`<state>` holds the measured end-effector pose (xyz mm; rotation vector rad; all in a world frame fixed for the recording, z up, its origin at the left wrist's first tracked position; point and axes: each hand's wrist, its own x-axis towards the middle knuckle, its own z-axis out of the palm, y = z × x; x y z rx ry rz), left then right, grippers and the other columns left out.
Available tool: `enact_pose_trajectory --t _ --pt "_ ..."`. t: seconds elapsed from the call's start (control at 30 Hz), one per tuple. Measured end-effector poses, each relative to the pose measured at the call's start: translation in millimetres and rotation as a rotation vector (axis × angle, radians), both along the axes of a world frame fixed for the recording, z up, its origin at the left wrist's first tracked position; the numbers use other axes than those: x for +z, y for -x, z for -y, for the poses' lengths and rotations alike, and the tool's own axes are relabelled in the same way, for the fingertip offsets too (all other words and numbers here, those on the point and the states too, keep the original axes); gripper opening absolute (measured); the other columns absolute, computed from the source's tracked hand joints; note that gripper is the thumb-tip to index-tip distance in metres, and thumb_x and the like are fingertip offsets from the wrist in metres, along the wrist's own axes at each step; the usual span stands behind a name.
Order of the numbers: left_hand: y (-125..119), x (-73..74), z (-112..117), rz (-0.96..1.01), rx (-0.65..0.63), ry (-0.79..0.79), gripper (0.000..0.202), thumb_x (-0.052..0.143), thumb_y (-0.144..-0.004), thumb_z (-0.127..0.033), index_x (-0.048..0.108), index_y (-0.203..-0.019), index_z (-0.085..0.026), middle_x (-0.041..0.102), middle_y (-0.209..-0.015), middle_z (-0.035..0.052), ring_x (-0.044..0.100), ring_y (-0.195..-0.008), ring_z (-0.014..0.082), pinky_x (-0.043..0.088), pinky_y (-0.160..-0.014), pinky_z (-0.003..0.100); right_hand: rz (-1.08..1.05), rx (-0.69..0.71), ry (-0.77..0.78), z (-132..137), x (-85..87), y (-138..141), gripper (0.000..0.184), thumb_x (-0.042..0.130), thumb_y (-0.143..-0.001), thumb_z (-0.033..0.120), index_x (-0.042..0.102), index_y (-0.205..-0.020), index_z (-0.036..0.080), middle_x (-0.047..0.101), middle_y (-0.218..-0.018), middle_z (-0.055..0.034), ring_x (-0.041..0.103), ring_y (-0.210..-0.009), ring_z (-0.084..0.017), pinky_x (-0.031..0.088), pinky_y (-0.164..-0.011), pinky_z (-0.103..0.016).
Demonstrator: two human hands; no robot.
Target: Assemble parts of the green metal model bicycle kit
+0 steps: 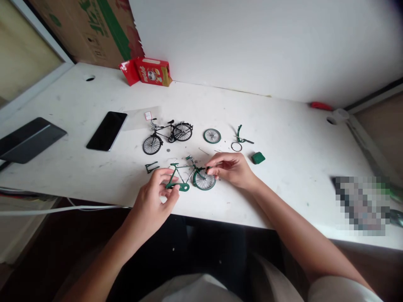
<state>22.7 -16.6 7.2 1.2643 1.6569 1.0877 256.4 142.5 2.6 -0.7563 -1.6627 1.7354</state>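
Observation:
A green model bicycle (189,174), partly built with one wheel fitted, lies on the white table (283,167) near its front edge. My left hand (157,197) pinches the frame at its crank end. My right hand (231,169) pinches a small part at the top of the fitted wheel (204,180). A finished black model bicycle (167,135) stands just behind. Loose green parts lie around: a spare wheel (212,136), a mudguard piece (242,136), a thin ring (236,147), a small green block (258,158) and a dark bracket (152,167).
A black phone (107,130) and a dark tablet (27,139) lie at the left. A red snack box (147,71) and a cardboard carton (91,29) stand at the back. A white cable (63,208) runs along the front edge; a red object (320,105) lies at the far right.

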Motion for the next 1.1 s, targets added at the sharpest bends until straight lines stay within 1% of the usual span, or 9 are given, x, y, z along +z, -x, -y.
enact_pose_trajectory --t 0.2,0.3,0.43,0.5,0.6,0.67,0.73,0.87,1.1 --pt "1.0 -2.0 0.6 -0.363 0.015 -0.128 0.035 0.072 -0.096 -0.028 0.060 -0.129 -0.024 0.075 -0.111 0.0073 0.065 -0.068 0.0161 0.054 -0.072 0.031 0.043 0.037 -0.063 4.3 -5.8 1.3 0.023 0.094 -0.077 0.031 0.085 -0.094 0.020 0.080 -0.089 -0.0062 0.074 -0.077 -0.015 0.064 -0.064 -0.025" --pt "3.3 -5.4 0.5 -0.475 -0.004 -0.163 0.029 0.068 -0.099 -0.028 0.062 -0.127 -0.024 0.073 -0.104 0.0063 0.063 -0.068 0.0173 0.052 -0.073 0.032 0.068 0.074 -0.124 5.6 -6.4 2.3 0.022 0.091 -0.080 0.032 0.085 -0.098 0.020 0.079 -0.094 -0.0076 0.073 -0.078 -0.015 0.061 -0.060 -0.025" --pt "7.4 -7.8 1.9 -0.555 0.000 -0.257 0.037 0.071 -0.097 -0.025 0.065 -0.134 -0.026 0.069 -0.124 0.0092 0.064 -0.076 0.0186 0.052 -0.078 0.032 0.052 0.090 -0.146 7.7 -5.0 4.7 0.022 0.089 -0.084 0.032 0.085 -0.103 0.022 0.078 -0.096 -0.0081 0.071 -0.078 -0.015 0.060 -0.058 -0.025" --pt "11.9 -7.4 2.6 -0.551 -0.072 -0.306 0.036 0.074 -0.096 -0.024 0.070 -0.131 -0.029 0.068 -0.129 0.0087 0.068 -0.088 0.0214 0.053 -0.084 0.032 0.038 0.100 -0.140 8.4 -4.9 5.1 0.021 0.088 -0.084 0.029 0.085 -0.104 0.022 0.078 -0.096 -0.0080 0.072 -0.078 -0.014 0.061 -0.060 -0.025" --pt "21.4 -5.6 1.9 -0.571 -0.263 -0.350 0.035 0.074 -0.097 -0.023 0.073 -0.131 -0.030 0.070 -0.127 0.0083 0.070 -0.096 0.0236 0.054 -0.090 0.033 0.019 0.118 -0.088 8.4 -7.0 4.4 0.021 0.088 -0.084 0.027 0.086 -0.104 0.022 0.079 -0.097 -0.0077 0.074 -0.077 -0.014 0.065 -0.063 -0.026" --pt "26.9 -4.6 -0.2 -0.641 -0.368 -0.391 0.036 0.069 -0.100 -0.018 0.072 -0.134 -0.028 0.071 -0.126 0.0095 0.070 -0.098 0.0239 0.055 -0.089 0.036 0.008 0.127 -0.052 8.0 -9.3 3.8 0.021 0.088 -0.084 0.026 0.086 -0.105 0.022 0.081 -0.095 -0.0073 0.075 -0.076 -0.014 0.067 -0.068 -0.027" --pt "30.0 -4.3 -3.2 -0.729 -0.416 -0.465 0.033 0.065 -0.101 -0.013 0.071 -0.132 -0.024 0.072 -0.124 0.0111 0.069 -0.103 0.0252 0.056 -0.090 0.038 -0.009 0.134 -0.037 7.8 -11.3 3.8 0.021 0.086 -0.086 0.025 0.086 -0.107 0.022 0.082 -0.092 -0.0069 0.075 -0.072 -0.013 0.068 -0.069 -0.027" --pt "29.4 -6.2 -9.1 -0.876 -0.453 -0.565 0.025 0.065 -0.100 -0.008 0.071 -0.123 -0.014 0.073 -0.117 0.0128 0.067 -0.103 0.0262 0.057 -0.091 0.043 -0.018 0.106 -0.082 8.6 -11.2 6.0 0.021 0.084 -0.088 0.025 0.086 -0.110 0.022 0.080 -0.094 -0.0074 0.072 -0.070 -0.012 0.063 -0.058 -0.024" --pt "28.4 -11.5 -11.1 -1.001 -0.443 -0.704 0.024 0.071 -0.095 -0.005 0.071 -0.119 -0.009 0.077 -0.116 0.0139 0.069 -0.100 0.0260 0.060 -0.088 0.043 0.044 0.123 -0.193 13.0 -6.9 10.3 0.022 0.080 -0.093 0.026 0.084 -0.114 0.022 0.074 -0.093 -0.0067 0.062 -0.067 -0.010 0.047 -0.051 -0.023"
